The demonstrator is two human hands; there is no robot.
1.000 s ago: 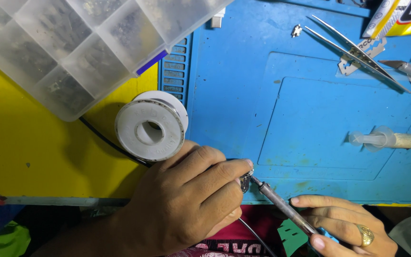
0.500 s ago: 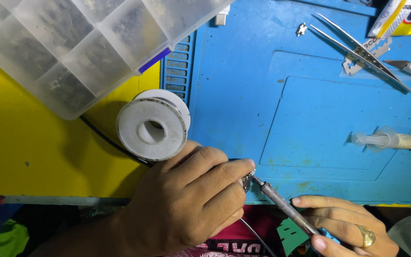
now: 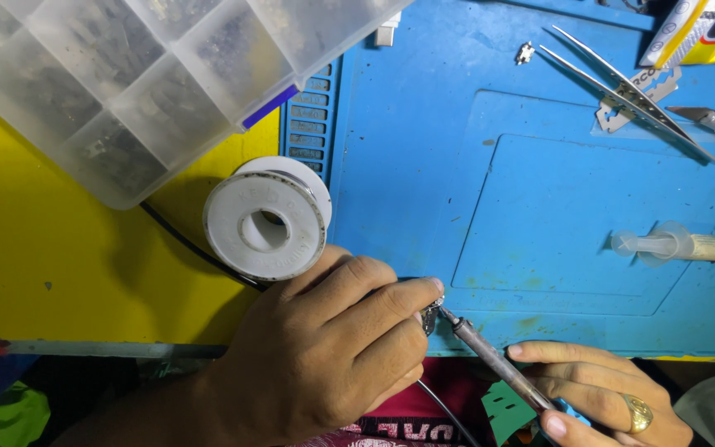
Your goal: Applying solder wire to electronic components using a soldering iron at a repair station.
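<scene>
My left hand (image 3: 333,348) rests at the near edge of the blue work mat (image 3: 539,190), fingers pinched on a small metal part (image 3: 430,314). My right hand (image 3: 597,401), with a ring on one finger, grips a soldering iron (image 3: 494,364) whose tip touches that small part. A thin wire (image 3: 440,406) runs down from under my left hand. A white spool of solder wire (image 3: 265,219) stands just beyond my left hand, on the yellow table (image 3: 59,265).
A clear plastic compartment box (image 3: 151,74) with small parts lies at the top left. Tweezers (image 3: 622,87), a blade and other metal tools lie at the top right of the mat. A syringe (image 3: 680,246) lies at the right. A black cable (image 3: 184,244) runs under the spool.
The view has shifted slightly. Both hands, the iron and the small part stay where they were.
</scene>
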